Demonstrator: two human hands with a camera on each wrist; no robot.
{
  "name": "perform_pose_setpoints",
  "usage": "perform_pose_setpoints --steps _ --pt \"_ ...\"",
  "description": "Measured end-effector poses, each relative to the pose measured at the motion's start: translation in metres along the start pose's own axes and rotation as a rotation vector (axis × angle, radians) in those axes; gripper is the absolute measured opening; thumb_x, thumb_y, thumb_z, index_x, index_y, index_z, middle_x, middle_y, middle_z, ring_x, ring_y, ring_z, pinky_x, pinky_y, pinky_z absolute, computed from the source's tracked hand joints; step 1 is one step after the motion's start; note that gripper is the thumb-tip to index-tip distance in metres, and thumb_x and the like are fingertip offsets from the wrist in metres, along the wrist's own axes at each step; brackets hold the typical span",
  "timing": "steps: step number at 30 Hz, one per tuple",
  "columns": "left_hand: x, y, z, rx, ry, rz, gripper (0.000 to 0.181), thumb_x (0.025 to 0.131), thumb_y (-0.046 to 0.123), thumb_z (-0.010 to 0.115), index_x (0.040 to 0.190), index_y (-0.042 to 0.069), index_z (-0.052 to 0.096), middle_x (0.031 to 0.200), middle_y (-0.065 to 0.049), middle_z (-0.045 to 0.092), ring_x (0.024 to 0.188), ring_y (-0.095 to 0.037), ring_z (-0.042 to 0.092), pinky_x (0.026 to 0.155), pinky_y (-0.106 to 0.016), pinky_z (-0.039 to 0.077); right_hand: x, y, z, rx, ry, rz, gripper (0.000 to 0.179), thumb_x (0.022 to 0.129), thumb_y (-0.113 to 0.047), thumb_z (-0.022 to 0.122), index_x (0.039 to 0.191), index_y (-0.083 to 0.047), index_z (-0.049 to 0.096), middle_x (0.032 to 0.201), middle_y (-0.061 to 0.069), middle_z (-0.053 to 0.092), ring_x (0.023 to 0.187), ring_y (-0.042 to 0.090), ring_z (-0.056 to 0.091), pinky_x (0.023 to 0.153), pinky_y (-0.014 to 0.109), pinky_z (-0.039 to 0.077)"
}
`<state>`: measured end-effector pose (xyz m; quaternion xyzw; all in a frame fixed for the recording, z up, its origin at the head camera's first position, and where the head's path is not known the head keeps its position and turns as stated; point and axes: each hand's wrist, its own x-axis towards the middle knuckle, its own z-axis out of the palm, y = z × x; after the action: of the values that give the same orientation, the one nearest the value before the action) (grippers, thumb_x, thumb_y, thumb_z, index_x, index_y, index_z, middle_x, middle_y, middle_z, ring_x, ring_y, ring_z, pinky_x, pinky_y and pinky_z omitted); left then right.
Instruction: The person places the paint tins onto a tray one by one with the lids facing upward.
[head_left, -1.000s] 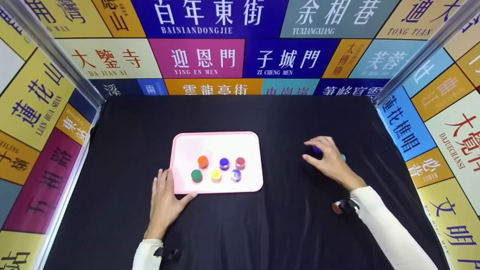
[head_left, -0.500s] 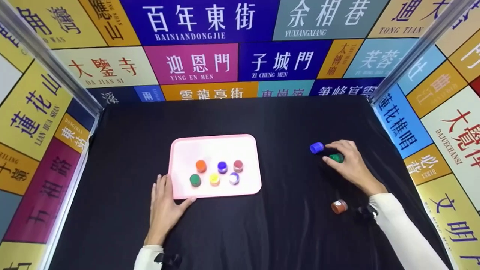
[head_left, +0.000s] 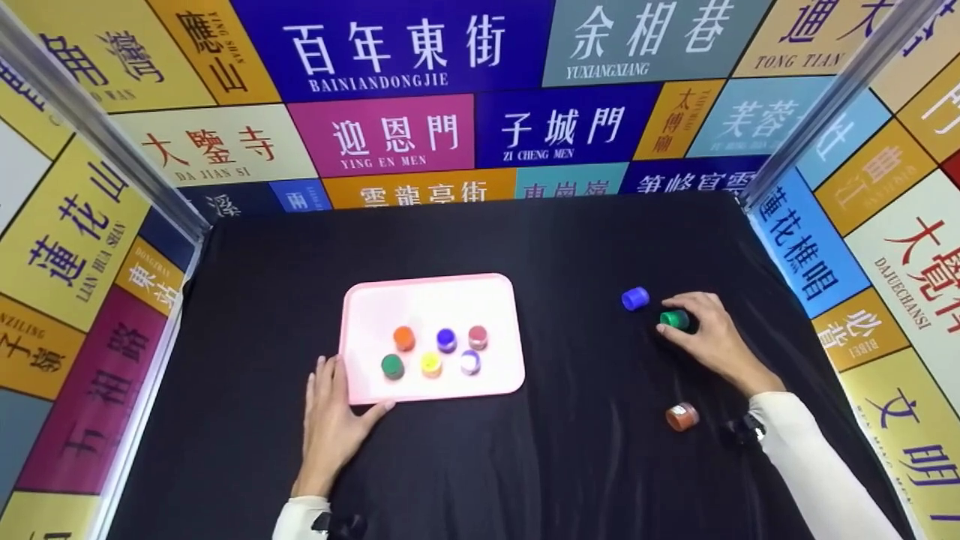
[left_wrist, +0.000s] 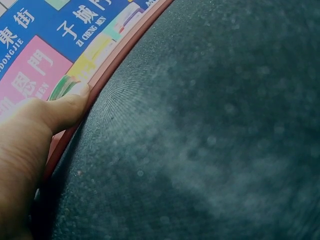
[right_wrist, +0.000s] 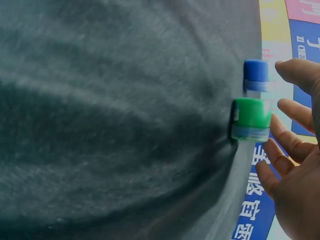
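Observation:
My left hand rests at the near-left corner of a pink tray, fingers along its left side and thumb on its front rim. On the tray stand several small paint jars, among them an orange one, a yellow one and a dark green one. To the right, on the black cloth, my right hand has its fingers spread about a green-lidded jar; the right wrist view shows a gap between thumb and jar. A blue-lidded jar sits just beyond it.
A brown-orange jar lies on the black cloth near my right wrist. Printed panels wall the table at the back and both sides, with metal posts at the corners.
My right hand has moved right, from the blue-lidded jar to around the green-lidded one, leaving the blue one on the cloth. My left hand stays at the tray. The head view has shifted slightly.

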<state>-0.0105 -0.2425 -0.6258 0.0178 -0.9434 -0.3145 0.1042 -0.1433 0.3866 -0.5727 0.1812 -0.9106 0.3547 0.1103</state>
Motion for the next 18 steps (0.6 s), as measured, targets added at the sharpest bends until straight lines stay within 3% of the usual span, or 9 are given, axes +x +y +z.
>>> perform_pose_setpoints --steps 18 --pt "0.0 0.0 0.001 0.024 -0.002 -0.007 0.123 0.081 0.054 0.095 0.169 -0.005 0.033 0.172 -0.032 0.034 0.166 -0.048 0.019 0.137 -0.062 0.012 -0.009 0.014 0.005 0.032 0.016 0.009 0.046 0.083 0.003 0.092 0.126 0.004 0.077 0.126 0.022 0.072 0.121 0.034 0.054 0.105 0.013 0.03"
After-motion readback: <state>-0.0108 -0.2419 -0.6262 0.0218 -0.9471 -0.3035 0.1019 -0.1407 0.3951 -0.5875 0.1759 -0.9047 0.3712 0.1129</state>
